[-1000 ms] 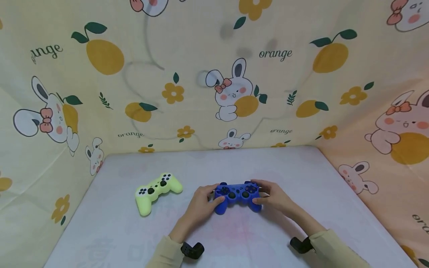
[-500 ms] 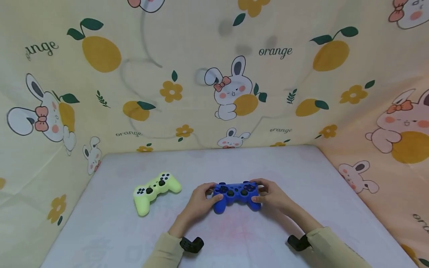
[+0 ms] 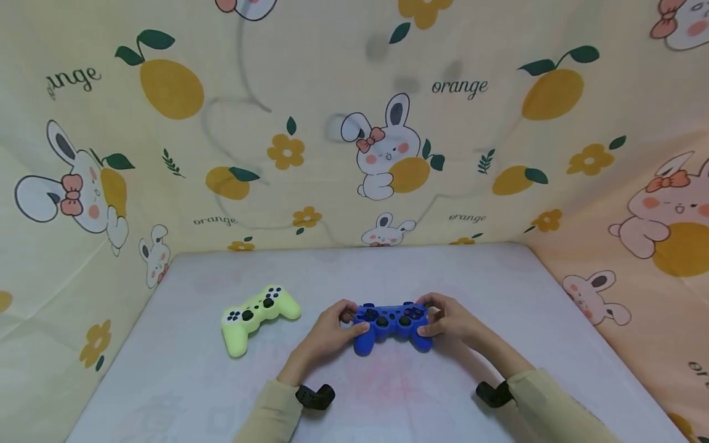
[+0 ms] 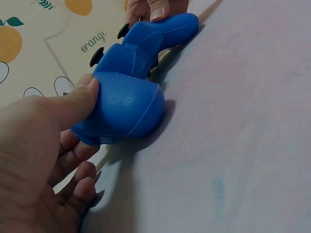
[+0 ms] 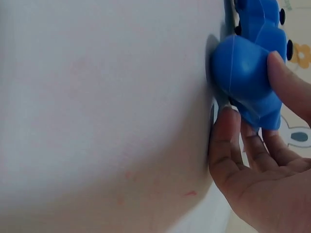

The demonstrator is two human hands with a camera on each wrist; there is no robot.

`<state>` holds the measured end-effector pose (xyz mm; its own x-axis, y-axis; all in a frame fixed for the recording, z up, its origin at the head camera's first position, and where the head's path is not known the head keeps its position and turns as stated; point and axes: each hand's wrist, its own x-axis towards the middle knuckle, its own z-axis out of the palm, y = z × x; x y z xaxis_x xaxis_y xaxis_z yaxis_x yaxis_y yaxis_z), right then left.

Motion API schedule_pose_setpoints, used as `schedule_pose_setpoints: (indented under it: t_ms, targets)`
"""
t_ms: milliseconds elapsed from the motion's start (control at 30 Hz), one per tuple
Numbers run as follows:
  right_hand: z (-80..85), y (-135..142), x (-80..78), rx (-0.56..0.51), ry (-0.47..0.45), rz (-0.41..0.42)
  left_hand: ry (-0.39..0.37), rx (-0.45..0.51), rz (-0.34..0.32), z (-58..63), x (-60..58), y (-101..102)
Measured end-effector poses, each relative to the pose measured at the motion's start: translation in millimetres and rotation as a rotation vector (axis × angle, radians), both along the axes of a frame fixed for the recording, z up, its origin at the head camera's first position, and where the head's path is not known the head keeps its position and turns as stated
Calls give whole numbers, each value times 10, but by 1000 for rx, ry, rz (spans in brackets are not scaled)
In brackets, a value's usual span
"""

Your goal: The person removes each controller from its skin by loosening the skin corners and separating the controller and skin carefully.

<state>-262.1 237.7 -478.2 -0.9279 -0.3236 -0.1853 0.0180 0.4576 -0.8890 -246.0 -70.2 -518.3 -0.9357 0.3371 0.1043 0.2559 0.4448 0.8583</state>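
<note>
A blue game controller (image 3: 392, 323) with two black thumbsticks is at the middle of the table, its handles toward me. My left hand (image 3: 331, 329) pinches its left end, thumb on the left handle and fingers at the far edge. At the other end my right hand (image 3: 451, 319) grips it the same way. The left wrist view shows the thumb pressed on the blue controller (image 4: 126, 104), which casts a shadow on the table close below. Under the blue controller (image 5: 245, 68) in the right wrist view, the fingers curl beneath its end.
A pale green game controller (image 3: 257, 314) lies tilted on the white table (image 3: 183, 381), left of my hands. A patterned cloth (image 3: 310, 92) with rabbits and oranges hangs behind the table and along both sides. Black cameras sit at both wrists.
Both hands keep their hold on the blue controller, which stays in almost the same place. The whole head view shifts slightly. The green controller has not been touched.
</note>
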Motion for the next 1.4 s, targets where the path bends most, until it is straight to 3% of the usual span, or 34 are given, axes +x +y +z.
schedule_pose_setpoints:
  t_ms: [333,1400]
  targets:
    - [8,58,-131,-56,-74,37,-37,7,-42,66,-21,-4]
    - [16,29,-121,-35,-81,15,46,75,16,13,54,16]
